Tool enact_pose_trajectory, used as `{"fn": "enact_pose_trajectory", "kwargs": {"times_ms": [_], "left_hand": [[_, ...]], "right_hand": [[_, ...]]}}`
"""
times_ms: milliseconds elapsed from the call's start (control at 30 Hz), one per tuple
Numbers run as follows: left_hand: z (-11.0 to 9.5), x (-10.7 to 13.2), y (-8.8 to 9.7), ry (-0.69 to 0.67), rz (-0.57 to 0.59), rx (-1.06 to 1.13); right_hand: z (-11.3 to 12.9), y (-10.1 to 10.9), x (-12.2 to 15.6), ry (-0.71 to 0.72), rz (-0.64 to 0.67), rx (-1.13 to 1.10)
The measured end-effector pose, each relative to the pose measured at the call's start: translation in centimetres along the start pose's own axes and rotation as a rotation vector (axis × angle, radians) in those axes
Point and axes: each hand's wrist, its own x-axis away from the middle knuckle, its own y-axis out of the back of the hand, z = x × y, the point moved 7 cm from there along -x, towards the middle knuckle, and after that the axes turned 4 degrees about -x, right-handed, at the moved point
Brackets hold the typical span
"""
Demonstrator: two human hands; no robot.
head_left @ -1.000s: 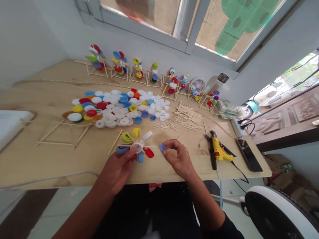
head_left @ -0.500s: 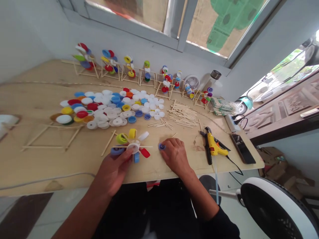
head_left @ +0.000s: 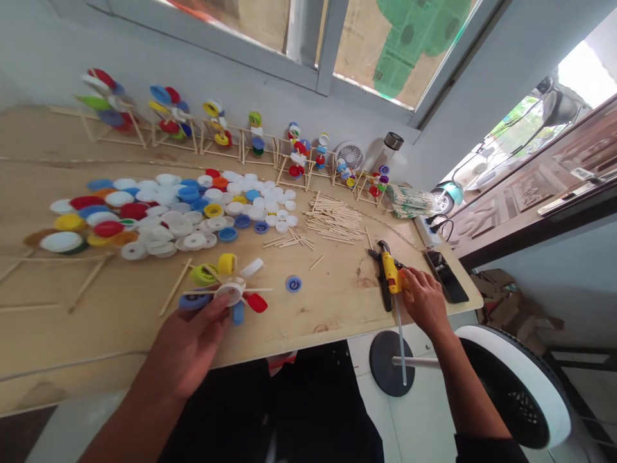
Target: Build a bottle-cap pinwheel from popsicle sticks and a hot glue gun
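My left hand [head_left: 186,350] pinches a bottle-cap pinwheel [head_left: 230,294] by its white hub, above the front of the table. Wooden sticks radiate from the hub, with yellow, green, purple, blue, white and red caps on them. At the right, my right hand [head_left: 427,302] is closed around the handle of a yellow hot glue gun [head_left: 390,273]. A clear glue stick [head_left: 401,344] trails from the gun's rear past the table edge. Between my hands a purple-blue cap [head_left: 294,283] lies on the table, near a short stick [head_left: 316,262].
Loose caps [head_left: 178,225] cover the table's left middle, beside a pile of sticks [head_left: 332,218]. Finished cap wheels on stick frames [head_left: 219,151] line the wall. A phone [head_left: 446,276], power strip [head_left: 429,231] and bottle [head_left: 385,154] stand right. A large fan [head_left: 511,379] is below.
My right hand has left the purple-blue cap on the table and moved right onto the glue gun. The view has shifted right; my left hand still holds the pinwheel.
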Motion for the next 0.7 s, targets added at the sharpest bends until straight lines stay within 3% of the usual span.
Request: {"fn": "enact_pose_trajectory", "kwargs": {"times_ms": [167,300,467,567,700], "left_hand": [[-0.1,0.3,-0.4,0.001,0.029,0.002],[0.0,0.4,-0.2,0.010,0.024,0.024],[0.1,0.3,0.1,0.000,-0.011,0.021],[0.0,0.4,0.2,-0.026,-0.043,0.032],[-0.4,0.6,0.0,-0.111,-0.035,-0.037]], "right_hand": [[-0.3,-2.2,-0.8,0.018,0.033,-0.012],[-0.9,-2.0,-1.4,0.021,0.004,-0.263],[-0.8,-0.6,-1.4,-0.270,-0.037,-0.734],[2.8,0.4,-1.1,-0.385,-0.001,-0.989],[11.2,3.0,-1.4,-0.193,0.097,-1.155]]}}
